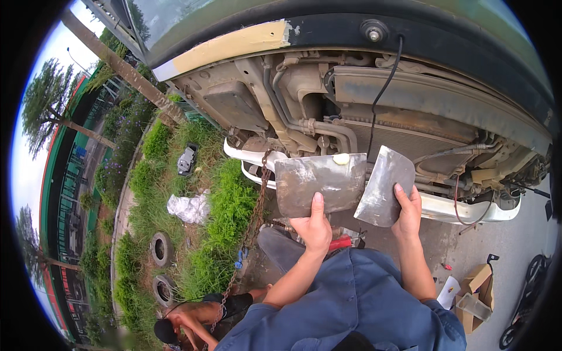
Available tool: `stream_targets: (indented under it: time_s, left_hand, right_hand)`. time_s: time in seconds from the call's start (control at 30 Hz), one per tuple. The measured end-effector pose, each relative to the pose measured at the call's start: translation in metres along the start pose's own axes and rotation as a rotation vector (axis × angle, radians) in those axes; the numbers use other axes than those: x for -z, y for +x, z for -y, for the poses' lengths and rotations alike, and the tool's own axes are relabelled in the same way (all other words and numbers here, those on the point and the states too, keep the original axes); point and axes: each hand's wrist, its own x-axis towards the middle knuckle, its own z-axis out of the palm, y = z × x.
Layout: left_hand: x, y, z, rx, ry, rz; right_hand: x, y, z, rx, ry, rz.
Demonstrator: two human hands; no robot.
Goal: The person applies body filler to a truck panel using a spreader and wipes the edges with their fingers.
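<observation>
Two metal plates are held up near the car [351,88]; left hand [314,228] grips the plate [319,184] with putty [341,158]; right hand [408,212] grips the scraper [383,186]; a box [477,289] sits far right.

Concrete ground [515,240]: cardboard box [477,286], grass strip [222,216].

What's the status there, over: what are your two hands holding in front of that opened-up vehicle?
Left hand grips flat metal plate, putty blob on its corner. Right hand grips metal spreader. Nothing between them.
</observation>
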Motion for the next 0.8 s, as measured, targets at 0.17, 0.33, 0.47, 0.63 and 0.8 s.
stream_targets:
  time_s: [0.17, 0.33, 0.47, 0.63, 0.8]
  left_hand:
    - [0.071, 0.036, -0.013, 0.311, -0.188, -0.155]
    - [0.186, 0.036, -0.010, 0.370, -0.185, -0.228]
    - [0.278, 0.009, 0.008, 0.475, -0.332, -0.435]
    - [0.333, -0.041, 0.025, 0.384, -0.468, -0.517]
    - [0.316, -0.042, 0.027, 0.406, -0.453, -0.544]
  right_hand:
    - [0.004, 0.006, -0.005, -0.088, 0.064, -0.028]
    - [0.012, 0.008, -0.036, -0.408, 0.000, 0.034]
    - [-0.001, -0.008, -0.070, -0.664, -0.078, 0.102]
    - [-0.018, -0.021, -0.108, -0.897, -0.185, 0.228]
    - [-0.034, -0.010, -0.118, -0.766, -0.386, 0.357]
